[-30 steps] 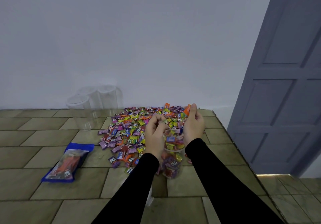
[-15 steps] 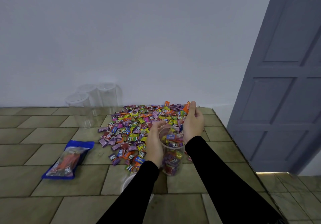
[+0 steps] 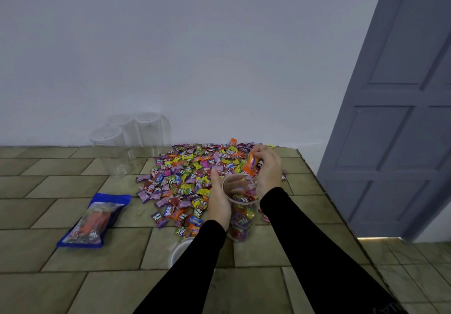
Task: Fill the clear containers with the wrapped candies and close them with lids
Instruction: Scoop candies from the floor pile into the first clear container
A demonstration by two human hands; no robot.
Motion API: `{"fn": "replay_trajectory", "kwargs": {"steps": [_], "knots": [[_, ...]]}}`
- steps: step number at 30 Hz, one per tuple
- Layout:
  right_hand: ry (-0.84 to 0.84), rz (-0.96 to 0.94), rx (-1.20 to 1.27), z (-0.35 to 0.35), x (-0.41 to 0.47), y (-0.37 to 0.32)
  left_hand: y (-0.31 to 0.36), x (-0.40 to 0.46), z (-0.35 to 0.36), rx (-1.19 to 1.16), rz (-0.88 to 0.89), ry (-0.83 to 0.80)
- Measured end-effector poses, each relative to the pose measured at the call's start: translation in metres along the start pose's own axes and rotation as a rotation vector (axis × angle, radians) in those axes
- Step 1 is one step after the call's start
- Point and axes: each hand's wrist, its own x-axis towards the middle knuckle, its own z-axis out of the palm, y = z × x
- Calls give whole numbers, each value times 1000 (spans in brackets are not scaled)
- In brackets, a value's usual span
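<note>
1. Between the two hands, on the tiled table (image 3: 73, 216): a clear container (image 3: 240, 218), upright, partly filled with wrapped candies, no lid on it.
2. Against the container's left wall: left hand (image 3: 218, 204), palm pressed to the plastic, fingers wrapped round the far side and seen through the clear wall.
3. Above the container's right rim: right hand (image 3: 268, 169), fingers curled and clamped on a few candies, among them an orange candy (image 3: 251, 163) sticking up between thumb and fingers.
4. Just beyond the fingertips of both hands and spreading off to the left: candy pile (image 3: 185, 174), a loose heap of purple, yellow, orange and red wrappers lying flat on the table.
5. Beneath the left forearm, near the wrist: a white lid (image 3: 179, 252), only part of its rim showing.
6. Well to the left of the left hand's fingers: a blue bag (image 3: 94, 219) lying flat.
7. Far beyond the left hand's fingers, by the wall (image 3: 195, 45): three empty containers (image 3: 127, 143), upright and close together.
8. Off to the right of the right hand: a grey door (image 3: 395, 118).
</note>
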Motion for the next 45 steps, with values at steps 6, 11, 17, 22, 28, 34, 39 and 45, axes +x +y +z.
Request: {"fn": "replay_trajectory", "kwargs": {"steps": [6,11,17,22,28,34,39,45], "knots": [[-123,-31,53,-2,-9,-8,0,2,2,-25,-2,45],[-182,-85,37,0,-7,-5,1,-2,3,-34,-44,37],[-275,-51,-45,-2,-1,-5,3,-4,4,-53,-68,50],[-299,8,-137,-12,10,-6,7,-8,4,17,-138,14],[-139,75,-208,-44,26,6,42,-14,0,381,86,12],[-44,154,-391,-85,49,35,75,-16,58,850,322,-45],[-114,119,-611,-110,65,47,38,-10,116,1161,440,-90],[-294,42,-956,-134,87,64,-30,8,123,1355,62,-42]]}}
